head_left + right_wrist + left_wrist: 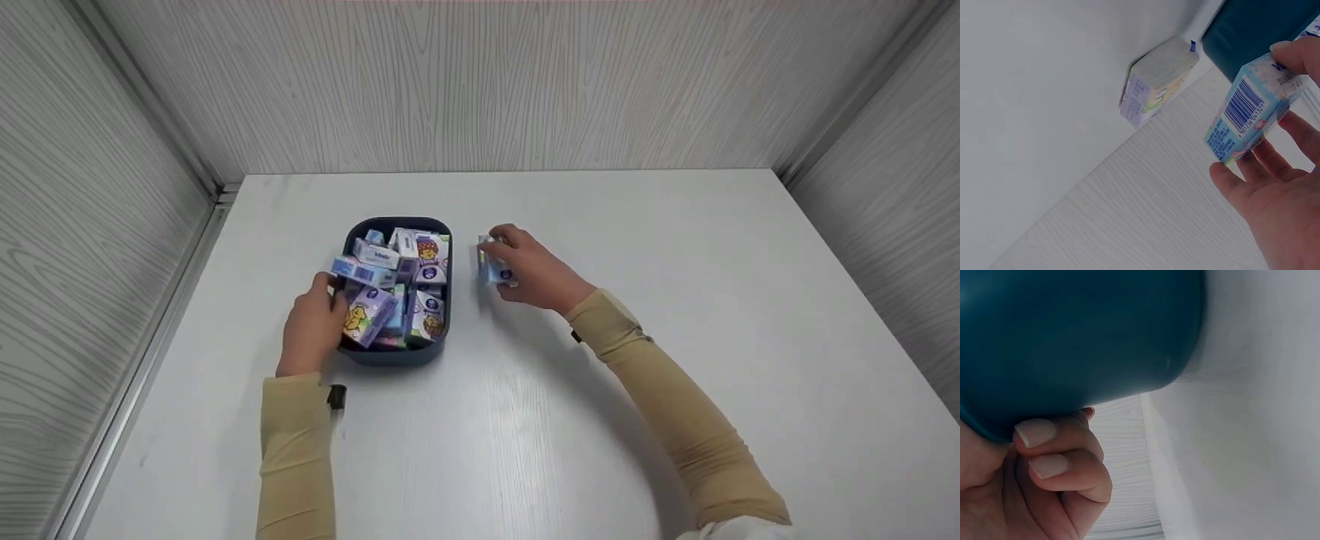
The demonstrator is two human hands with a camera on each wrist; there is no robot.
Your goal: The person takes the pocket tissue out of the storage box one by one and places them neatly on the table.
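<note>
My left hand (pixel 309 326) grips the near left side of a dark blue tub (pixel 397 358). In the left wrist view its curled fingers (pixel 1069 472) lie against the outside of the tub wall (pixel 1089 343), just under the rim. Several small packs of tissues (pixel 367 315) are heaped in the tub. To the right of the tub, my right hand (pixel 544 274) holds a light blue tissue pack (pixel 1247 109) between thumb and fingers, its barcode showing in the right wrist view. A second, lilac-ended tissue pack (pixel 1157 84) stands on the table close by.
The white table (pixel 525 435) carries the tub left of its middle. A pale wood-grain panel (pixel 510 82) rises along the back edge, and similar panels stand at the left (pixel 82 247) and right (pixel 885 172).
</note>
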